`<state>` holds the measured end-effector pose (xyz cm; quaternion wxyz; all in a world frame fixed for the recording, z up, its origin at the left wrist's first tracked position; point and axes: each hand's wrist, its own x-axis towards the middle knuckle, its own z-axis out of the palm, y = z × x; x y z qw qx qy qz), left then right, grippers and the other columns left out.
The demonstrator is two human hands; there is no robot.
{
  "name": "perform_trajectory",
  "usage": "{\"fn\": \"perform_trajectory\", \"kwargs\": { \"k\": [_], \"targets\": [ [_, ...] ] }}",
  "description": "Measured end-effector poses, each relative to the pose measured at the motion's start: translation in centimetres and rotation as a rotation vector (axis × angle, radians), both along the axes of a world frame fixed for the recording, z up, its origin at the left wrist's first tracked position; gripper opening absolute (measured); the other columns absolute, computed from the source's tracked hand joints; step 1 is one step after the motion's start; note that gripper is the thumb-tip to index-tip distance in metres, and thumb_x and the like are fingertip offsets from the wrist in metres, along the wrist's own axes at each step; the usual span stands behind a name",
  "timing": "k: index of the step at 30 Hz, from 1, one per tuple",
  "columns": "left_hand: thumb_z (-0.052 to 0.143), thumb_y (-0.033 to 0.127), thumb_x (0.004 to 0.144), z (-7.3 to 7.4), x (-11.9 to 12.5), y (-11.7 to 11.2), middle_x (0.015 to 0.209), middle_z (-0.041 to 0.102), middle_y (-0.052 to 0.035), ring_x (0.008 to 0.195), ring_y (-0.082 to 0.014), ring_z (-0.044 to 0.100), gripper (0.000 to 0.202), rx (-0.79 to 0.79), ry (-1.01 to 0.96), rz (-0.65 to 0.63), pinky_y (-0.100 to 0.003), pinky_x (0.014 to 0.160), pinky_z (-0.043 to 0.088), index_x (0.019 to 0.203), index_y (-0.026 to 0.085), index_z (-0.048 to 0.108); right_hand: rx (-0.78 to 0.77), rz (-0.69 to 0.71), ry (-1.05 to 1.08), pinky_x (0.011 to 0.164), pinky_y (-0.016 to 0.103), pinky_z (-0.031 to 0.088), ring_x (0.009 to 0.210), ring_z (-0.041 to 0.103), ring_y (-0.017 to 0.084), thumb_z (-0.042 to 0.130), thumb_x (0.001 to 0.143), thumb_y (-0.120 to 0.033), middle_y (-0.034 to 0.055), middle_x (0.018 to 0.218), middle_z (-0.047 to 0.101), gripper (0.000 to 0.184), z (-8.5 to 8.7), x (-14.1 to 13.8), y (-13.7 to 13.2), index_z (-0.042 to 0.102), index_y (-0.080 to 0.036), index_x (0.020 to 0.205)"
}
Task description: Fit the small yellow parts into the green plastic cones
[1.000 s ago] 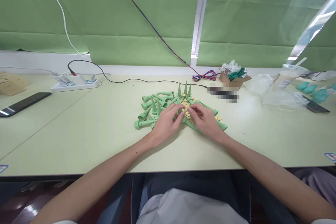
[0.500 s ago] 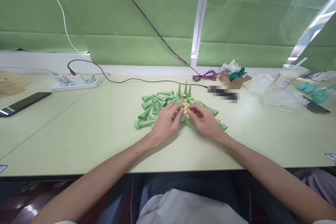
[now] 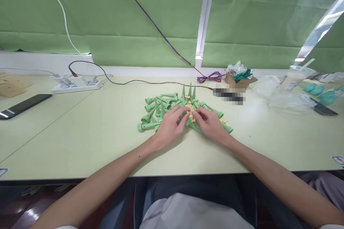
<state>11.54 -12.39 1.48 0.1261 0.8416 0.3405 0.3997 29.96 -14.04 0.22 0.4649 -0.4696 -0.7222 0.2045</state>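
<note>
My left hand [image 3: 174,121] hovers at the front of a heap of green plastic spikes [image 3: 149,126], its thumb and fingertips pinched together. Close beside it, my right hand [image 3: 209,121] is also closed in a pinch, its fingertips almost meeting the left ones. Whatever sits between the fingertips is too small to name. Small yellow pieces [image 3: 190,106] lie piled among the spikes, just behind both hands. Several spikes stand upright with their points up, such as the tall spike [image 3: 190,90]; others lie on their sides around my hands.
A power strip [image 3: 77,85] and a black phone [image 3: 25,105] lie on the left. Behind the heap runs a black cable. Toward the right are a cardboard box [image 3: 238,83], a drink cup [image 3: 292,80], plastic bags, teal bulb-shaped objects [image 3: 327,97] and another phone [image 3: 324,108].
Both hands stay in nearly the same place. The left fingertips have shifted slightly to the right, and the fingers of both hands have moved a little. The heap looks unchanged.
</note>
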Motion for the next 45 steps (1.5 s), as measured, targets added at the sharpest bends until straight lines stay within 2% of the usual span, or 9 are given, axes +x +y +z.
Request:
{"fn": "perform_trajectory", "kwargs": {
  "k": [6,10,20,39,42,45],
  "targets": [
    [0.048,0.022,0.101,-0.06,0.01,-0.01,0.095,0.066,-0.0031,0.084,-0.0147,0.062,0.018,0.015,0.005,-0.021,-0.027,0.074,0.05,0.108,0.02,0.064,0.025,-0.036,-0.053,0.053,0.03,0.029,0.054,0.033,0.013,0.045,0.1,-0.042,-0.0034,0.056,0.04,0.042,-0.03,-0.01,0.15,0.04,-0.022,0.064],
    [0.048,0.022,0.101,-0.08,0.01,0.02,0.094,0.066,-0.0032,0.081,-0.0142,0.062,0.018,0.031,0.005,-0.027,-0.027,0.072,0.051,0.108,0.02,0.065,0.004,-0.05,-0.062,0.054,0.029,0.03,0.053,0.035,0.013,0.044,0.101,-0.043,-0.0025,0.055,0.044,0.044,-0.1,-0.02,0.22,0.042,-0.021,0.062],
    [0.049,0.018,0.1,-0.09,0.02,0.11,0.094,0.066,-0.0038,0.084,-0.0152,0.063,0.018,0.059,0.015,-0.021,-0.027,0.073,0.051,0.109,0.019,0.065,0.018,-0.069,-0.076,0.054,0.029,0.03,0.053,0.035,0.012,0.043,0.101,-0.044,-0.0027,0.054,0.042,0.046,0.08,-0.07,0.12,0.041,-0.021,0.061],
    [0.05,0.017,0.099,-0.26,0.05,0.06,0.087,0.062,-0.0023,0.076,-0.0133,0.059,0.019,0.048,0.001,-0.058,-0.026,0.068,0.049,0.109,0.02,0.066,-0.017,-0.046,-0.093,0.056,0.03,0.033,0.05,0.041,0.014,0.04,0.102,-0.045,-0.0012,0.05,0.047,0.053,0.19,-0.07,0.21,0.041,-0.021,0.056],
    [0.049,0.019,0.1,-0.2,0.0,0.15,0.089,0.064,-0.003,0.078,-0.0139,0.06,0.018,0.05,-0.001,-0.033,-0.026,0.068,0.049,0.108,0.019,0.065,-0.016,-0.055,-0.075,0.056,0.03,0.035,0.051,0.043,0.014,0.042,0.102,-0.045,-0.0012,0.052,0.049,0.048,0.26,-0.04,0.1,0.046,-0.021,0.061],
    [0.049,0.019,0.1,-0.06,-0.05,0.21,0.09,0.064,-0.0031,0.078,-0.014,0.059,0.018,0.054,-0.009,0.009,-0.026,0.067,0.048,0.108,0.019,0.065,-0.027,-0.013,-0.002,0.057,0.029,0.04,0.056,0.049,0.015,0.047,0.101,-0.044,-0.0003,0.063,0.057,0.032,0.24,0.03,-0.09,0.057,-0.022,0.08]
  ]
}}
